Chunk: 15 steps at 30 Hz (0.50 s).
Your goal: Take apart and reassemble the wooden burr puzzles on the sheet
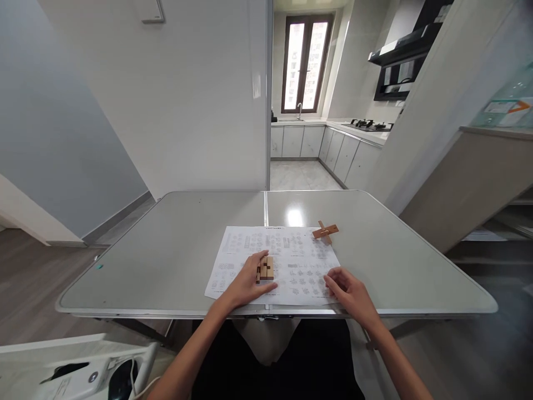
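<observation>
A kitchen (302,140) opens beyond a grey table (183,253) bearing a printed sheet (280,247).
The right hand (350,290) curls loosely at the sheet's right edge, any hold unclear; the left hand (246,282) spreads at its middle. A wooden cross (327,231) lies by the far right corner; a wooden block (268,270) sits between left thumb and fingers, its grip impossible to tell.

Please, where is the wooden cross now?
In the head view, the wooden cross lies right of centre, at the far right corner of the printed sheet.
</observation>
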Motion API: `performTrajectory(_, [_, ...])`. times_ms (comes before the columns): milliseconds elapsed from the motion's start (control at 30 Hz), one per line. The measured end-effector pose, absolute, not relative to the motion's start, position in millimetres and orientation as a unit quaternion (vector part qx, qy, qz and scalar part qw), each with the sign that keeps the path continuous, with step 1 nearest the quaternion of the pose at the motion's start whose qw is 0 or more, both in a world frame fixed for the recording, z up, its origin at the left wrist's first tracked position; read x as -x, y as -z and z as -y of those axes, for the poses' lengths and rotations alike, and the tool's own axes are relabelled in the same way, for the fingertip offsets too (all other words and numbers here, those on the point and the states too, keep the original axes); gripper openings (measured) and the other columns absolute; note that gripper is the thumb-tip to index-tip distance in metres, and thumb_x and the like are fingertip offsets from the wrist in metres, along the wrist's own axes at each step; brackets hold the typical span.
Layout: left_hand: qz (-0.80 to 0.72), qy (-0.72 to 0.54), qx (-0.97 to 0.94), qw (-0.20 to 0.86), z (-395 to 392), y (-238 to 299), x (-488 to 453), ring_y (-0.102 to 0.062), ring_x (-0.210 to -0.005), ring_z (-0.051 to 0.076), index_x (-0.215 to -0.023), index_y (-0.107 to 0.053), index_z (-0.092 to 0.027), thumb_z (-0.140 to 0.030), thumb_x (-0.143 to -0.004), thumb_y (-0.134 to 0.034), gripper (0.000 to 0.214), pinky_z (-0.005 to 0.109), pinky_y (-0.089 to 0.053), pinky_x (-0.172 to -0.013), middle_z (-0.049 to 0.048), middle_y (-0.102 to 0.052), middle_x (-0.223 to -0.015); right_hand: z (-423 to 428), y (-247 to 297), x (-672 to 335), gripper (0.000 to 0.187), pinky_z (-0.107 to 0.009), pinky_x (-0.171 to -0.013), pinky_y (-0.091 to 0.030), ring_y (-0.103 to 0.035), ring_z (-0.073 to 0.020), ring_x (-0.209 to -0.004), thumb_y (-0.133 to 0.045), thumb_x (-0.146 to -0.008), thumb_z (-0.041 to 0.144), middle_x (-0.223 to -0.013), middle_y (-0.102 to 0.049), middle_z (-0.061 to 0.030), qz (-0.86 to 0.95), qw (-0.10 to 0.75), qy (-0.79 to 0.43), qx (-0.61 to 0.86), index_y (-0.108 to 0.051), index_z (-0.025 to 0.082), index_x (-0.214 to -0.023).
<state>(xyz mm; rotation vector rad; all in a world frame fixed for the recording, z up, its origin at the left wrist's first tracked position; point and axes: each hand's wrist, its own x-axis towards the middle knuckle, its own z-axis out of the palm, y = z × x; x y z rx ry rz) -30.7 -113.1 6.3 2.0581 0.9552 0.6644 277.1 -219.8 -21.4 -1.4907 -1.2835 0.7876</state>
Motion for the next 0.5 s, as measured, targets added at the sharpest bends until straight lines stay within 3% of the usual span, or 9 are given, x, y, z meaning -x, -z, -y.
performTrajectory(233, [-0.394, -0.258, -0.795, 0.382, 105.8, -9.0, 60.4, -0.056, -0.137, 0.034, -0.157, -0.04, -0.03, -0.041, -0.08, -0.084, 0.089, 0.058, -0.041, -0.119, 0.0131, -0.058, -0.146, 216.9, 13.5, -262.9, 0.045, -0.031, -0.063, -0.053, -0.065, -0.019, -0.062, -0.062, -0.091, 0.068, -0.075, -0.068, -0.0008, 0.56, 0.468, -0.313, 0.608, -0.062, 0.023, -0.088])
performTrajectory(367, [-0.4, -0.287, -0.786, 0.373, 107.8, -6.7, 59.3, -0.061, -0.13, 0.034, -0.152, -0.046, -0.029, -0.038, -0.078, -0.086, 0.085, 0.058, -0.042, -0.117, 0.0121, -0.064, -0.138, 208.1, 9.4, -240.6, 0.031, -0.032, -0.064, -0.056, -0.068, -0.0197, -0.069, -0.058, -0.098, 0.054, -0.085, -0.071, -0.0025, 0.625, 0.438, -0.305, 0.57, -0.063, 0.024, -0.093])
performTrajectory(500, [-0.398, -0.31, -0.784, 0.361, 109.0, -0.1, 59.0, -0.062, -0.129, 0.033, -0.15, -0.048, -0.029, -0.04, -0.076, -0.087, 0.084, 0.057, -0.041, -0.117, 0.011, -0.065, -0.135, 188.3, 12.6, -214.6, 0.017, -0.035, -0.069, -0.061, -0.07, -0.0219, -0.083, -0.063, -0.094, 0.039, -0.107, -0.071, -0.0072, 0.666, 0.437, -0.27, 0.54, -0.064, 0.025, -0.104])
